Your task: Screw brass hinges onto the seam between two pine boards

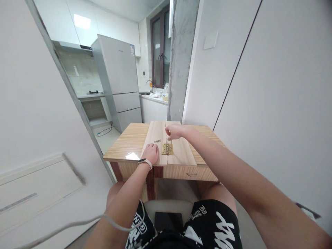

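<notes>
My left hand (151,153) lies flat, fingers together, on the left of two pale wooden boards (155,136) that sit side by side on the small wooden table (129,140), near its front edge. Across the seam between the boards lies a brass hinge (167,149) — just right of my left hand, not quite touching it. My right hand (174,131) is closed around a screwdriver (170,141) (only its thin shaft shows below my fist), held upright with the tip down on the hinge. A small dark metal piece (157,141) — too small to identify — rests on the left board just beyond my left hand.
</notes>
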Demonstrator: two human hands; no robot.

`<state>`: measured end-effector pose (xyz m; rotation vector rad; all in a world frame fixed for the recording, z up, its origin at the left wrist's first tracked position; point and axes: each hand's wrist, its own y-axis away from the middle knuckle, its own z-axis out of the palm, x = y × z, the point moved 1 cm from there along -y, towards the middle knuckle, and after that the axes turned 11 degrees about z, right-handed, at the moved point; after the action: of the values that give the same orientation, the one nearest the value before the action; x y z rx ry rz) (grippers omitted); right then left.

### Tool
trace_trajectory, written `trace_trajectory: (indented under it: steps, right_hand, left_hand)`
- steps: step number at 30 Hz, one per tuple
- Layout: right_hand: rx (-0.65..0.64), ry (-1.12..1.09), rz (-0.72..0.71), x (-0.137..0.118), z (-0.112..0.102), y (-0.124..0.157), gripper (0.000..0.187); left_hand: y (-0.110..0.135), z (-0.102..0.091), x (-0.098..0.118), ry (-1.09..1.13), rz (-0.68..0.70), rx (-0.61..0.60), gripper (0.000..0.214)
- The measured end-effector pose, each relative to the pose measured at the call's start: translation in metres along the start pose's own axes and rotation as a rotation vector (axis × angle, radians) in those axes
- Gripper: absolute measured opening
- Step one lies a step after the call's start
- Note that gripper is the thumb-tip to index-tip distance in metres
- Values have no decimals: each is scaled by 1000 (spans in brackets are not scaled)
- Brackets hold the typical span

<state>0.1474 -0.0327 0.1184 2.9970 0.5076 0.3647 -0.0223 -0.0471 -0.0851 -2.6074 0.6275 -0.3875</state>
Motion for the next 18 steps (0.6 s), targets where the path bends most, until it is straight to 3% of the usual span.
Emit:
trace_trajectory:
  steps: [5,13,18]
  right_hand:
    - [105,21,104,0,3,1,55]
    - [105,36,95,-6,-1,5,29]
    - [26,30,31,-10,-5,6,30]
  left_hand:
    - [0,-2,2,-13,-5,-3,24]
    - [0,-1,1,-12,10,11,24]
    - [0,0,0,3,5,12,24]
